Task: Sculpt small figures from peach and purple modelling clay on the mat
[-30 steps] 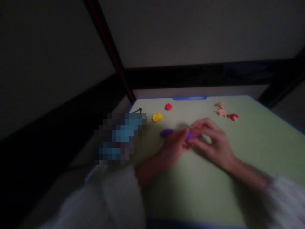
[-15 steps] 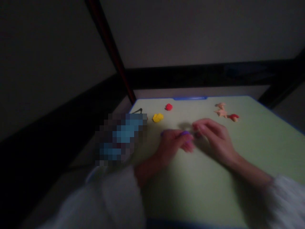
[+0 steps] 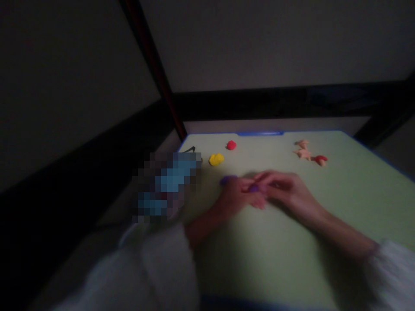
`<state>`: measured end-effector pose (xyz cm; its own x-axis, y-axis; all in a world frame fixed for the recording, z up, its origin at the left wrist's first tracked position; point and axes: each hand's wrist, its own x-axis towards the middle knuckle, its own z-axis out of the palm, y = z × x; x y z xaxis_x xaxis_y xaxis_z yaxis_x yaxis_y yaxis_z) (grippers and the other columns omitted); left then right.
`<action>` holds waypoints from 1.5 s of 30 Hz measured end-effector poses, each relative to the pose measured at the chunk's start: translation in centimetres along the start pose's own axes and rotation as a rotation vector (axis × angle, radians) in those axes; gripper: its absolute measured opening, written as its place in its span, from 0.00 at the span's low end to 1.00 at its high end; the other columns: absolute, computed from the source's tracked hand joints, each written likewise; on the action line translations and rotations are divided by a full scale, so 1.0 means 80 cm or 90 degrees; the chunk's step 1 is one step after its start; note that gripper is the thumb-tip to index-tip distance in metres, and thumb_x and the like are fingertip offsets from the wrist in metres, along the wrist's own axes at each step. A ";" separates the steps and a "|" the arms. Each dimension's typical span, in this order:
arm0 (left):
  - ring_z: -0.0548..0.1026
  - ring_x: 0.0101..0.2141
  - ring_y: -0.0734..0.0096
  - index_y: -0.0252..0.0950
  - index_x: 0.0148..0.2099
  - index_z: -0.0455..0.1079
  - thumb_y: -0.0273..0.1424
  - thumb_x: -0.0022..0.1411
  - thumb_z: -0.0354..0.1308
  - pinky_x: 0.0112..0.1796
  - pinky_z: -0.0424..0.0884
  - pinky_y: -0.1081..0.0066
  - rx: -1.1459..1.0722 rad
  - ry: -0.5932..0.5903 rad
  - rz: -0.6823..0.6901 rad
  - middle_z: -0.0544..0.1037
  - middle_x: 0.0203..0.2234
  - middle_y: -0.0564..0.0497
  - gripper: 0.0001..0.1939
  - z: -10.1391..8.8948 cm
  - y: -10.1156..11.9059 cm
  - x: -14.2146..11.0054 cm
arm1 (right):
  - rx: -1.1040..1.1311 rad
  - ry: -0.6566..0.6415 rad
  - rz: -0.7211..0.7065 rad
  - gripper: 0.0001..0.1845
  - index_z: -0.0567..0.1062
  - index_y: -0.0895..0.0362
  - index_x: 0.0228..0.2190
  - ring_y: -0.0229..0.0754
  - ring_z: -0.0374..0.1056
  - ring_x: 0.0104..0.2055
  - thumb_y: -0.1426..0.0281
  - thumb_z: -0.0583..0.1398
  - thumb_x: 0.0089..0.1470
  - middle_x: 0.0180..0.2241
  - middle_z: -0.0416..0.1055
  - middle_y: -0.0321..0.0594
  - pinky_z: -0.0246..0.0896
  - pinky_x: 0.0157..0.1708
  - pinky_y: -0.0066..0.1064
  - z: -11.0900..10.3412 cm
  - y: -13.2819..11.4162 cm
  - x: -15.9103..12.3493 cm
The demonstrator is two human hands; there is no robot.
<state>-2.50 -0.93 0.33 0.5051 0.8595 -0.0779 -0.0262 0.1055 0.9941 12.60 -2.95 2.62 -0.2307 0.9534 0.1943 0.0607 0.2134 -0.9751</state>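
Observation:
My left hand [image 3: 238, 196] and my right hand [image 3: 287, 190] meet over the middle of a pale green mat [image 3: 292, 242]. Between their fingertips sits a small purple lump of clay [image 3: 253, 188], pinched from both sides. A second purple lump [image 3: 228, 179] lies on the mat just beyond my left hand, partly hidden by it. Both wrists come out of white fuzzy sleeves. The scene is dim and soft.
On the mat's far side lie a yellow clay lump [image 3: 216, 159], a red clay lump [image 3: 231, 145], and a peach-and-red clay figure [image 3: 309, 153]. A blurred-out blue object [image 3: 168, 185] sits at the mat's left edge. Dark frame bars run behind.
My right hand has come back to the left and lower, meeting my left hand on the purple clay. The far purple lump shows again beside my left hand.

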 end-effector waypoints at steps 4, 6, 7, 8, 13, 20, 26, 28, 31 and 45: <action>0.73 0.20 0.75 0.33 0.35 0.67 0.32 0.47 0.63 0.25 0.69 0.75 0.007 0.021 0.027 0.76 0.19 0.53 0.12 -0.001 0.000 0.001 | -0.031 0.052 -0.019 0.13 0.75 0.59 0.21 0.39 0.69 0.35 0.61 0.64 0.46 0.33 0.73 0.41 0.63 0.39 0.33 -0.002 0.000 0.002; 0.69 0.18 0.79 0.33 0.31 0.66 0.34 0.53 0.58 0.23 0.65 0.76 0.050 0.048 0.038 0.73 0.18 0.54 0.09 -0.001 0.002 0.001 | -0.041 0.063 -0.014 0.14 0.73 0.59 0.23 0.38 0.68 0.31 0.60 0.63 0.47 0.29 0.72 0.40 0.63 0.35 0.32 -0.002 0.001 0.001; 0.67 0.17 0.80 0.33 0.29 0.65 0.35 0.55 0.55 0.22 0.63 0.77 0.080 0.059 0.048 0.71 0.17 0.54 0.10 -0.002 0.003 0.002 | -0.055 0.068 -0.010 0.15 0.73 0.59 0.23 0.38 0.66 0.29 0.59 0.62 0.48 0.27 0.71 0.38 0.62 0.32 0.31 -0.002 0.001 0.001; 0.65 0.17 0.82 0.33 0.26 0.64 0.35 0.56 0.53 0.22 0.61 0.77 0.110 0.067 0.062 0.69 0.16 0.55 0.11 -0.002 0.004 0.002 | -0.079 0.072 -0.006 0.16 0.72 0.59 0.24 0.37 0.65 0.27 0.58 0.61 0.49 0.24 0.70 0.37 0.60 0.29 0.29 -0.002 0.001 0.000; 0.62 0.18 0.82 0.35 0.24 0.59 0.32 0.56 0.51 0.23 0.58 0.77 0.147 0.060 0.118 0.64 0.15 0.58 0.11 0.002 0.003 -0.001 | -0.182 -0.023 -0.028 0.20 0.65 0.56 0.19 0.33 0.53 0.19 0.57 0.55 0.55 0.16 0.59 0.29 0.50 0.21 0.26 0.001 0.000 -0.005; 0.60 0.19 0.79 0.36 0.25 0.57 0.39 0.63 0.41 0.24 0.58 0.74 0.050 0.021 0.109 0.62 0.16 0.57 0.16 0.016 -0.001 -0.006 | -0.116 -0.088 -0.047 0.23 0.67 0.57 0.21 0.36 0.61 0.23 0.58 0.48 0.61 0.19 0.66 0.34 0.56 0.29 0.28 0.008 -0.001 -0.009; 0.58 0.20 0.76 0.38 0.25 0.54 0.38 0.63 0.43 0.25 0.57 0.72 0.109 0.142 0.153 0.58 0.15 0.57 0.16 0.027 0.002 -0.012 | -0.109 -0.005 -0.069 0.20 0.62 0.55 0.20 0.34 0.53 0.21 0.59 0.49 0.60 0.17 0.57 0.30 0.50 0.23 0.26 0.019 0.002 -0.017; 0.58 0.20 0.76 0.38 0.25 0.53 0.36 0.64 0.42 0.25 0.56 0.71 0.137 0.164 0.167 0.57 0.15 0.57 0.15 0.031 0.003 -0.015 | -0.107 0.009 -0.076 0.20 0.60 0.55 0.20 0.33 0.50 0.20 0.59 0.49 0.60 0.17 0.55 0.29 0.48 0.21 0.26 0.022 0.002 -0.018; 0.57 0.20 0.76 0.38 0.26 0.52 0.35 0.64 0.41 0.25 0.55 0.71 0.167 0.175 0.173 0.57 0.16 0.57 0.14 0.033 0.002 -0.018 | -0.116 0.015 -0.086 0.21 0.59 0.55 0.19 0.33 0.49 0.19 0.58 0.50 0.60 0.17 0.54 0.29 0.46 0.19 0.26 0.024 0.001 -0.020; 0.61 0.23 0.73 0.39 0.24 0.54 0.43 0.61 0.46 0.28 0.57 0.71 0.148 0.310 0.208 0.59 0.16 0.56 0.18 0.024 -0.003 -0.010 | 0.026 -0.011 0.052 0.21 0.65 0.57 0.20 0.30 0.53 0.16 0.53 0.62 0.46 0.15 0.59 0.28 0.47 0.15 0.24 0.026 -0.005 -0.008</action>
<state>-1.19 -2.59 0.28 0.0513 0.9639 0.2614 0.1032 -0.2655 0.9586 10.67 -4.07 2.70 -0.2426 0.9637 0.1117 0.0405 0.1251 -0.9913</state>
